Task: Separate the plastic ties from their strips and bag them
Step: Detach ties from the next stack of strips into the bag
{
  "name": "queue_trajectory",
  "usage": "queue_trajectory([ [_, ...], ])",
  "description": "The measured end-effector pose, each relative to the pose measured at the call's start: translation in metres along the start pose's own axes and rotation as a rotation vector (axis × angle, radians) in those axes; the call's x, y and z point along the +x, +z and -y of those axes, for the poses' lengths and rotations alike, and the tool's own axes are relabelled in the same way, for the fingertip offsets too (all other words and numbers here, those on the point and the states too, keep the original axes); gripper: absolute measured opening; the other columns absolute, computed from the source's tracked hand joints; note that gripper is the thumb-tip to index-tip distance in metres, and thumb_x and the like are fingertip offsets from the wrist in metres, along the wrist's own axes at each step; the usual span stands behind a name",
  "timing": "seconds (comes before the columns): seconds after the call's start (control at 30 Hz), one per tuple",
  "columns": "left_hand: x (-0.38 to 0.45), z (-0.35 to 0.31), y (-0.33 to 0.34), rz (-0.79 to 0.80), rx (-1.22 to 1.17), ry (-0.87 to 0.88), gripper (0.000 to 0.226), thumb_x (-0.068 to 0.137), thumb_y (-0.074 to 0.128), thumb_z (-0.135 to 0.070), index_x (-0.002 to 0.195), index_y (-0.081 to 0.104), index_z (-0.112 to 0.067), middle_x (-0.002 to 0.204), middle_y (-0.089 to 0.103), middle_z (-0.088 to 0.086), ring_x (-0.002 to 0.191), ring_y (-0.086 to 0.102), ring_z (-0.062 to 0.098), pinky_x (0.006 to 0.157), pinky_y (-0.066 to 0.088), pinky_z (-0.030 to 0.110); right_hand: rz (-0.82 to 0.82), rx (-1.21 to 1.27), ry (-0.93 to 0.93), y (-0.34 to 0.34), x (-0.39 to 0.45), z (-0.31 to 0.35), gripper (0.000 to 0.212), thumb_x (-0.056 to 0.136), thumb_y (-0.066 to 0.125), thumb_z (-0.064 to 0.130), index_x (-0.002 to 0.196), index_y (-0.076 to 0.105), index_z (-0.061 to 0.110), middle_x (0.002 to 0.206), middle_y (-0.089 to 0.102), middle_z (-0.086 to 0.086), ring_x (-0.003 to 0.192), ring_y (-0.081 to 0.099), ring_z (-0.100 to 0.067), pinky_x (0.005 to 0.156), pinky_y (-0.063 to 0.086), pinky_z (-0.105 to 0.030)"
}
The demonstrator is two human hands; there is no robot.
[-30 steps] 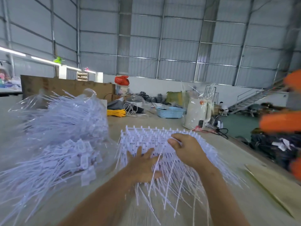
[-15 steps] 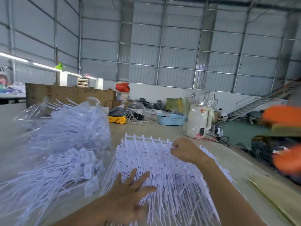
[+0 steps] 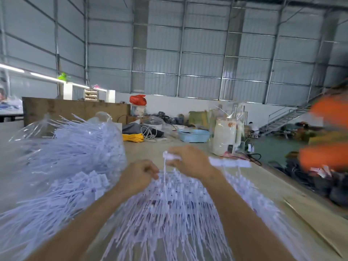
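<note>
A fan of white plastic ties on their strips (image 3: pixel 169 210) lies on the table in front of me, blurred by motion. My right hand (image 3: pixel 190 161) pinches the head end of a strip (image 3: pixel 170 156) lifted above the fan, with a thin tie hanging down from it. My left hand (image 3: pixel 139 174) is curled at the fan's top left edge and grips the ties there. A clear plastic bag (image 3: pixel 75 147) stuffed with loose white ties lies to the left, and more loose ties (image 3: pixel 37 210) spill out beside my left forearm.
At the back of the table (image 3: pixel 263 187) stand a blue basket (image 3: pixel 194 135), a yellow coil (image 3: pixel 132 137), a white wrapped appliance (image 3: pixel 226 136) and cables. A person in orange (image 3: pixel 327 146) is at the right edge. Cardboard (image 3: pixel 316 225) lies at the right.
My left hand has gone from flat on the ties to curled at the top of the fan. My right hand has lifted a strip end upward. The fan shifted toward me.
</note>
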State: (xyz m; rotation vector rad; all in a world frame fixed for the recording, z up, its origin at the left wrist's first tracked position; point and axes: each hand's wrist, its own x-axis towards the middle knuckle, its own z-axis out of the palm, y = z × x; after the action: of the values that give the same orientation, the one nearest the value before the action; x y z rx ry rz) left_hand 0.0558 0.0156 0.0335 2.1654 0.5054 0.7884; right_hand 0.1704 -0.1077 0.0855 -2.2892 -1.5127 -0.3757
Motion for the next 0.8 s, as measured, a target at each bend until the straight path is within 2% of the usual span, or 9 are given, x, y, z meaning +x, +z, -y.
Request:
queue_trajectory([
  [0.1, 0.009, -0.003, 0.034, 0.016, -0.348, -0.246, 0.039, 0.095, 0.052, -0.038, 0.073, 0.067, -0.009, 0.06, 0.065, 0.008, 0.055, 0.061, 0.024, 0.063, 0.051, 0.03, 0.017, 0.247, 0.038, 0.061, -0.018, -0.017, 0.037, 0.083, 0.065, 0.022, 0.12, 0.063, 0.023, 0.118, 0.066, -0.004, 0.106, 0.06, -0.023, 0.089, 0.047, -0.03],
  [0.17, 0.01, 0.008, 0.052, 0.034, -0.359, -0.221, 0.046, 0.093, 0.056, -0.038, 0.073, 0.067, 0.002, 0.059, 0.058, 0.016, 0.054, 0.054, 0.024, 0.062, 0.05, 0.035, -0.017, 0.414, 0.057, 0.077, -0.027, -0.027, 0.038, 0.079, 0.069, 0.021, 0.117, 0.064, 0.019, 0.114, 0.065, -0.001, 0.101, 0.06, -0.018, 0.087, 0.047, -0.028],
  [0.23, 0.011, 0.018, 0.06, -0.074, -0.267, -0.127, 0.044, 0.094, 0.059, -0.03, 0.062, 0.061, 0.0, 0.054, 0.05, 0.014, 0.048, 0.047, 0.019, 0.051, 0.041, 0.025, -0.047, 0.469, 0.051, 0.077, -0.032, -0.035, 0.04, 0.081, 0.07, 0.031, 0.118, 0.063, 0.018, 0.114, 0.061, 0.003, 0.101, 0.057, -0.013, 0.086, 0.043, -0.023],
  [0.3, 0.01, 0.019, 0.064, -0.147, -0.296, -0.085, 0.042, 0.093, 0.06, -0.028, 0.06, 0.061, -0.002, 0.053, 0.052, 0.013, 0.046, 0.047, 0.017, 0.047, 0.036, 0.022, -0.072, 0.443, -0.037, 0.072, -0.033, -0.041, 0.027, 0.09, 0.061, 0.031, 0.106, 0.069, 0.012, 0.105, 0.067, -0.006, 0.095, 0.06, -0.021, 0.083, 0.044, -0.028],
  [0.4, 0.008, 0.015, 0.064, -0.159, -0.452, -0.086, 0.037, 0.09, 0.062, -0.031, 0.064, 0.068, -0.006, 0.049, 0.058, 0.005, 0.044, 0.048, 0.014, 0.042, 0.035, 0.019, -0.113, 0.329, -0.087, 0.067, -0.029, -0.041, 0.026, 0.095, 0.052, 0.022, 0.09, 0.068, 0.002, 0.088, 0.066, -0.014, 0.086, 0.056, -0.029, 0.077, 0.037, -0.03],
  [0.53, 0.005, 0.012, 0.065, -0.111, -0.352, -0.045, 0.036, 0.086, 0.067, -0.027, 0.052, 0.065, -0.014, 0.043, 0.054, -0.004, 0.04, 0.045, 0.005, 0.048, 0.037, 0.018, -0.16, 0.203, -0.092, 0.068, -0.031, -0.038, 0.025, 0.095, 0.051, 0.026, 0.104, 0.065, 0.006, 0.099, 0.064, -0.013, 0.095, 0.055, -0.029, 0.083, 0.041, -0.035],
  [0.6, 0.004, 0.013, 0.068, -0.154, -0.27, -0.013, 0.044, 0.088, 0.064, -0.019, 0.045, 0.058, -0.016, 0.042, 0.053, -0.006, 0.042, 0.046, 0.005, 0.053, 0.038, 0.02, -0.168, -0.023, -0.111, 0.072, -0.033, -0.039, 0.031, 0.097, 0.045, 0.034, 0.112, 0.061, 0.014, 0.107, 0.064, -0.007, 0.102, 0.052, -0.026, 0.09, 0.038, -0.036],
  [0.7, 0.002, 0.007, 0.072, -0.251, -0.236, 0.008, 0.037, 0.09, 0.062, -0.019, 0.056, 0.065, -0.006, 0.059, 0.062, 0.007, 0.057, 0.053, 0.009, 0.056, 0.039, 0.02, -0.227, -0.282, -0.133, 0.073, -0.031, -0.04, 0.034, 0.099, 0.034, 0.037, 0.11, 0.056, 0.014, 0.109, 0.063, -0.004, 0.106, 0.047, -0.024, 0.09, 0.031, -0.034],
  [0.8, 0.002, 0.004, 0.073, -0.208, -0.395, -0.079, 0.044, 0.089, 0.063, -0.026, 0.046, 0.061, -0.019, 0.044, 0.05, -0.002, 0.039, 0.042, 0.005, 0.041, 0.032, 0.016, -0.256, -0.169, -0.14, 0.071, -0.031, -0.04, 0.032, 0.099, 0.038, 0.036, 0.108, 0.059, 0.014, 0.104, 0.066, -0.005, 0.1, 0.052, -0.025, 0.084, 0.033, -0.033],
])
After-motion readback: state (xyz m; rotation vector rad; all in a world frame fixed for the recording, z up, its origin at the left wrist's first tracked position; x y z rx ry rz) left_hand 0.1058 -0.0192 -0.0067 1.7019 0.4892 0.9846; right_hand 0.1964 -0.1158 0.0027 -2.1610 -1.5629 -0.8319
